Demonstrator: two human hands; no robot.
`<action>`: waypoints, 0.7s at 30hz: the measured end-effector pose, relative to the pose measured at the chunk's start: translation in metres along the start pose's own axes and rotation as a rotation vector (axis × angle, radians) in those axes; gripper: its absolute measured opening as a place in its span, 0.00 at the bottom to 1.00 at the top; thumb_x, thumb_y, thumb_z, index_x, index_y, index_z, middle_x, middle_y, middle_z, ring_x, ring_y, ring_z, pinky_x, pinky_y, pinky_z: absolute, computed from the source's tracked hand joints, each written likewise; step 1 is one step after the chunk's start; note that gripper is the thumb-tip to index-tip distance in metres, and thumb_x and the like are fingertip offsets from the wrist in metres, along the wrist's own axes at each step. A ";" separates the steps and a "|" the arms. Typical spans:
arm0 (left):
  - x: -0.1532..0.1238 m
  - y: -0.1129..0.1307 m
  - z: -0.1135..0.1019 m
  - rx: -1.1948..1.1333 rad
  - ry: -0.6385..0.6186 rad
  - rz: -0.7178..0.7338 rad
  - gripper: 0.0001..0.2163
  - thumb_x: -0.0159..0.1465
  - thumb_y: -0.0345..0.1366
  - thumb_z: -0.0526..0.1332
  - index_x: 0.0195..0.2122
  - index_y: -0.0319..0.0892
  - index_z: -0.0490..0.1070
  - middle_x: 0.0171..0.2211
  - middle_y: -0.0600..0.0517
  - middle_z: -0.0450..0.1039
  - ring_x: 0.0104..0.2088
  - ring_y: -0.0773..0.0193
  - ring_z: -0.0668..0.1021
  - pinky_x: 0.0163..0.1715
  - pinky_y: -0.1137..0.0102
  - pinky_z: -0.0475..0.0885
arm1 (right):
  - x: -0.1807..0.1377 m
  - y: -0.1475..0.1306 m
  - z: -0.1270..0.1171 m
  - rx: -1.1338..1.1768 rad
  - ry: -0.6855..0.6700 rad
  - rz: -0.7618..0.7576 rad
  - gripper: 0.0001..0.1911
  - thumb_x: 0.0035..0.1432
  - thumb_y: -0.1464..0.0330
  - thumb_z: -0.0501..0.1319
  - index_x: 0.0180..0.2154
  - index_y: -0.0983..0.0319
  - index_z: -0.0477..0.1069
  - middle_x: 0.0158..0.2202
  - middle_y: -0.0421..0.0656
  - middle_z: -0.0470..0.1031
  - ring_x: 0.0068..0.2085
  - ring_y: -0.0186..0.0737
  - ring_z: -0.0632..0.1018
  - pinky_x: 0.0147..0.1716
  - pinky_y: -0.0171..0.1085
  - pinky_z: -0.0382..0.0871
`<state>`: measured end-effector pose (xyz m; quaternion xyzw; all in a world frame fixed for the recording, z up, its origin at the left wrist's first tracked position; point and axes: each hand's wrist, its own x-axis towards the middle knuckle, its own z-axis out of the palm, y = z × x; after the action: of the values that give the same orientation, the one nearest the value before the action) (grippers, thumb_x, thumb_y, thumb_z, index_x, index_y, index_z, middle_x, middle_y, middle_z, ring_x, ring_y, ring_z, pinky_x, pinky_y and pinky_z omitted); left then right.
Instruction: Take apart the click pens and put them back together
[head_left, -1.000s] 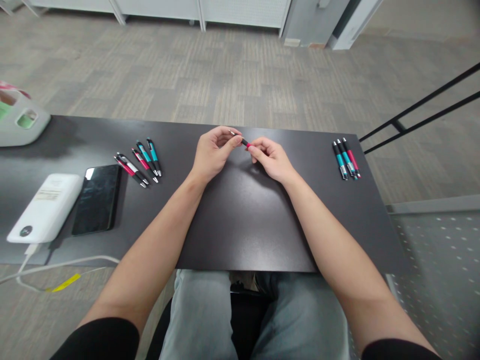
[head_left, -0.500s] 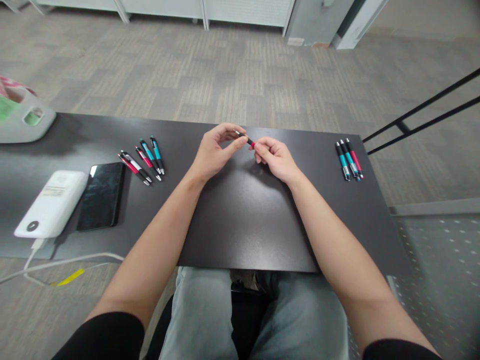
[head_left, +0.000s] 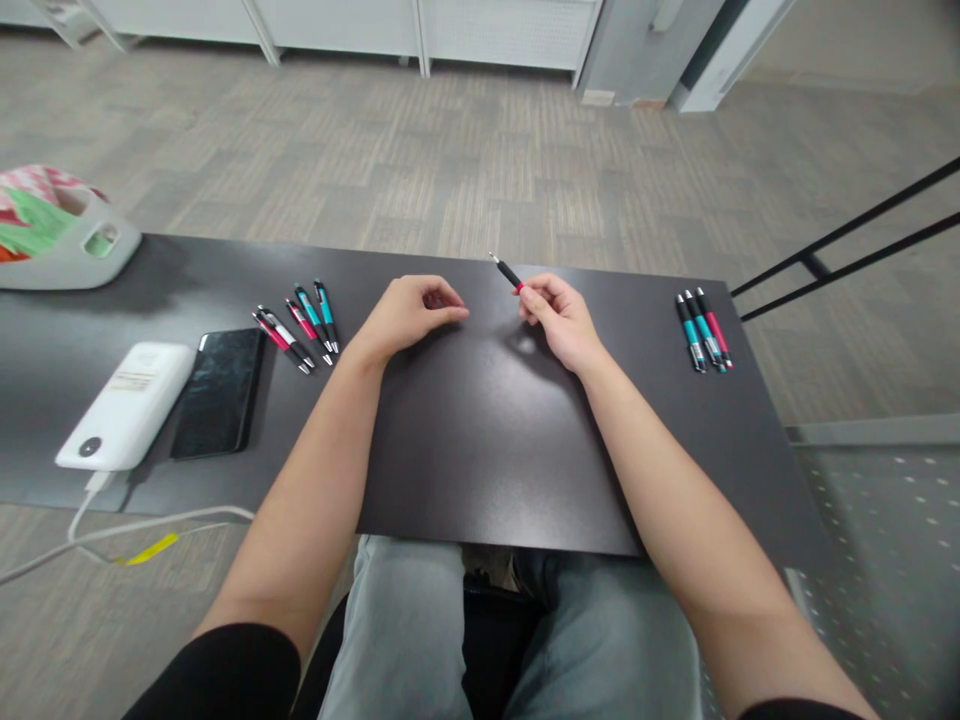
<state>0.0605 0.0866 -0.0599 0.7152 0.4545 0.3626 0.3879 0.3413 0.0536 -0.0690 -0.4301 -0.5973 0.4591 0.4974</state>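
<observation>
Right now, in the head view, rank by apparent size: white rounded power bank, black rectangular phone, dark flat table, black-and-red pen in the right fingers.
1. Table
2. Power bank and phone: too alike to rank
3. Pen

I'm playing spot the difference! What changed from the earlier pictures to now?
The left hand let go of the pen and moved left. The right hand still holds it. The left-side pens, right-side pens and phone stayed put.

– How's the light?
– Soft, even, with pale glare across the middle of the bench point(head_left: 491, 460).
– Shadows?
– Faint, under the right hand point(head_left: 561, 322).
– Sharpness?
– Slightly soft; edges stretched wide.
</observation>
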 end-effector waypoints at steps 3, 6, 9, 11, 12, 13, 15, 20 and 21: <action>0.003 0.012 0.009 -0.291 0.160 0.046 0.25 0.59 0.62 0.85 0.40 0.45 0.87 0.38 0.47 0.87 0.39 0.57 0.83 0.43 0.64 0.77 | 0.000 0.002 0.000 -0.006 -0.003 -0.014 0.36 0.59 0.30 0.77 0.41 0.54 0.80 0.32 0.38 0.76 0.32 0.39 0.71 0.36 0.41 0.71; 0.005 0.020 0.015 -0.437 0.228 0.053 0.30 0.56 0.66 0.86 0.42 0.45 0.86 0.42 0.46 0.88 0.42 0.57 0.85 0.46 0.65 0.81 | -0.001 0.004 0.001 -0.009 -0.028 -0.026 0.35 0.58 0.31 0.78 0.40 0.54 0.79 0.33 0.39 0.76 0.34 0.41 0.73 0.41 0.43 0.75; 0.005 0.023 0.018 -0.467 0.216 0.036 0.32 0.54 0.67 0.87 0.42 0.45 0.86 0.42 0.46 0.88 0.43 0.57 0.86 0.47 0.65 0.82 | -0.002 0.004 0.002 -0.016 -0.058 -0.023 0.32 0.59 0.34 0.80 0.40 0.54 0.79 0.35 0.39 0.78 0.37 0.42 0.76 0.45 0.44 0.77; 0.005 0.024 0.019 -0.476 0.191 0.032 0.31 0.54 0.67 0.87 0.41 0.45 0.86 0.41 0.47 0.89 0.43 0.58 0.86 0.48 0.65 0.82 | -0.002 0.004 0.002 -0.015 -0.063 -0.021 0.31 0.60 0.35 0.80 0.40 0.54 0.80 0.35 0.40 0.79 0.38 0.43 0.77 0.45 0.45 0.77; 0.004 0.025 0.019 -0.478 0.180 0.032 0.31 0.53 0.67 0.87 0.41 0.45 0.87 0.41 0.47 0.89 0.42 0.58 0.86 0.47 0.65 0.82 | -0.002 0.004 0.002 -0.016 -0.063 -0.019 0.31 0.60 0.35 0.80 0.41 0.54 0.80 0.35 0.40 0.79 0.38 0.43 0.77 0.46 0.45 0.77; 0.004 0.025 0.019 -0.479 0.170 0.032 0.32 0.53 0.67 0.87 0.41 0.45 0.87 0.41 0.47 0.89 0.42 0.59 0.86 0.47 0.66 0.81 | -0.002 0.004 0.002 -0.019 -0.064 -0.017 0.31 0.60 0.35 0.80 0.41 0.54 0.80 0.35 0.40 0.79 0.38 0.43 0.77 0.45 0.45 0.77; 0.004 0.026 0.019 -0.477 0.160 0.030 0.32 0.52 0.67 0.87 0.41 0.45 0.87 0.41 0.47 0.89 0.41 0.60 0.85 0.46 0.66 0.81 | -0.002 0.003 0.002 -0.024 -0.065 -0.014 0.31 0.60 0.35 0.80 0.41 0.54 0.80 0.35 0.40 0.79 0.38 0.43 0.77 0.45 0.45 0.77; 0.005 0.027 0.018 -0.467 0.183 0.032 0.33 0.53 0.69 0.86 0.42 0.45 0.86 0.40 0.48 0.88 0.38 0.61 0.84 0.43 0.67 0.80 | -0.002 0.004 0.001 -0.025 -0.066 -0.027 0.30 0.62 0.36 0.79 0.40 0.54 0.79 0.35 0.39 0.77 0.37 0.43 0.76 0.45 0.44 0.76; 0.005 0.028 0.018 -0.465 0.182 0.032 0.33 0.53 0.69 0.86 0.42 0.45 0.86 0.40 0.48 0.88 0.39 0.61 0.84 0.43 0.67 0.80 | -0.002 0.003 0.001 -0.025 -0.065 -0.031 0.30 0.62 0.36 0.79 0.40 0.54 0.79 0.34 0.39 0.77 0.36 0.42 0.76 0.45 0.44 0.76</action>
<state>0.0875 0.0790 -0.0425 0.5784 0.3805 0.5262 0.4937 0.3406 0.0522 -0.0729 -0.4119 -0.6254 0.4578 0.4793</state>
